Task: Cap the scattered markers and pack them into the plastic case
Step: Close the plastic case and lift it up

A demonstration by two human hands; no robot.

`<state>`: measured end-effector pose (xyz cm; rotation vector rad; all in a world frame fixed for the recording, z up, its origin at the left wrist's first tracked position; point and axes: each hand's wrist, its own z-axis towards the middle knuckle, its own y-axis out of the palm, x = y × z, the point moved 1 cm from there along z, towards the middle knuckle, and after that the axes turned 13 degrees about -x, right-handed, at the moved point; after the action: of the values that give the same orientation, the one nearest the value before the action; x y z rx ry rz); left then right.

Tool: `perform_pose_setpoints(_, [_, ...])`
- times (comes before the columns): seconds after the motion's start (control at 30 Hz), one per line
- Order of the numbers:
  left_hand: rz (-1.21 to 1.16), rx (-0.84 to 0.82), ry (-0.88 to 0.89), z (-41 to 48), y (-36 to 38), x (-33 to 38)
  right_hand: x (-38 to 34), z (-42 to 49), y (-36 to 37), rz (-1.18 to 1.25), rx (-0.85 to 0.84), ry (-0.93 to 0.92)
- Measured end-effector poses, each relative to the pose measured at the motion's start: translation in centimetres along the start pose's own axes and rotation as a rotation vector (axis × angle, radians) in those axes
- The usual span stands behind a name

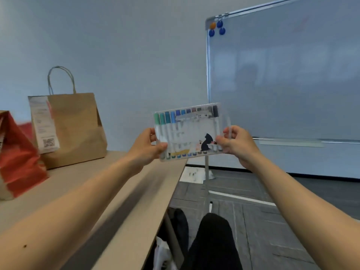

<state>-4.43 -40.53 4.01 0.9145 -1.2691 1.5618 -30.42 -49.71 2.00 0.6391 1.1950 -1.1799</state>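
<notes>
Clear plastic case (191, 131) of capped markers (167, 118) in a row, left grip (147, 144) and right grip (233, 142) clamped on its ends

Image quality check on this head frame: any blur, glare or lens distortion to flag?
Head view: soft overall; red bag at left smeared; wide-angle lens bows the whiteboard frame; hazy reflections on it; print on the plastic case unreadable; lighting even, no hard shadows.

**Hidden, blurred and cut-off parts**

A printed label (194, 131) on the clear case (221, 123) covers the middles of the markers (168, 117); its writing is too blurred to read. Behind the case, part of the grip of the left hand (146, 146) and right hand (236, 145) is hidden. Print on the receipt (43, 123) is too small to read. Picture edges cut off the red bag (17, 162) and whiteboard (292, 75).
</notes>
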Motion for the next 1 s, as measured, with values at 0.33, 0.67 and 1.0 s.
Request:
perform_pose_setpoints(0.33, [0.036,-0.213,0.058,8.4,12.3,1.4,3.3,-2.9,-13.1,-0.054,0.229,0.087])
perform_pose_setpoints(0.67, [0.038,-0.3,0.054,17.0,21.3,1.6,6.8,-0.5,-22.8,-0.157,0.321,0.147])
perform_pose_setpoints(1.0, [0.169,-0.253,0.116,26.4,29.3,0.3,11.6,3.6,-32.2,-0.312,0.347,0.24])
